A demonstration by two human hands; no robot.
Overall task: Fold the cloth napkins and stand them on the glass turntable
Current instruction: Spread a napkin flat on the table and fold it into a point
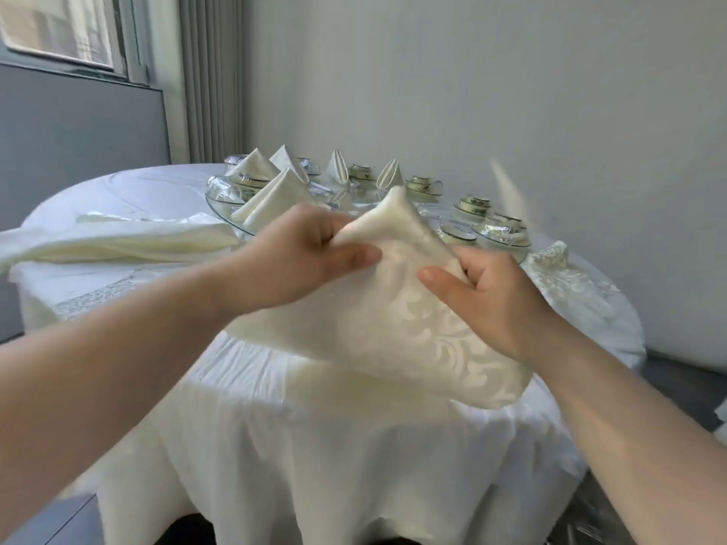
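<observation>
**Fold may slip open**

Both hands hold the napkin [413, 316] in the air above the near edge of the surface [118, 190]. The left hand [307, 261] pinches its peak, and the right hand [495, 304] curls its fingers round its side. If a pinch loosens, the fold can open. The napkin looks cream, patterned and soft.

Plain white wall [511, 92] across the back and right, grey pleated curtain [210, 72] hanging in the corner, window [59, 25] at upper left with pale daylight, grey panel [78, 123] beneath it, round counter [130, 186] draped in white cloth, dark grey floor [684, 391] at right
</observation>
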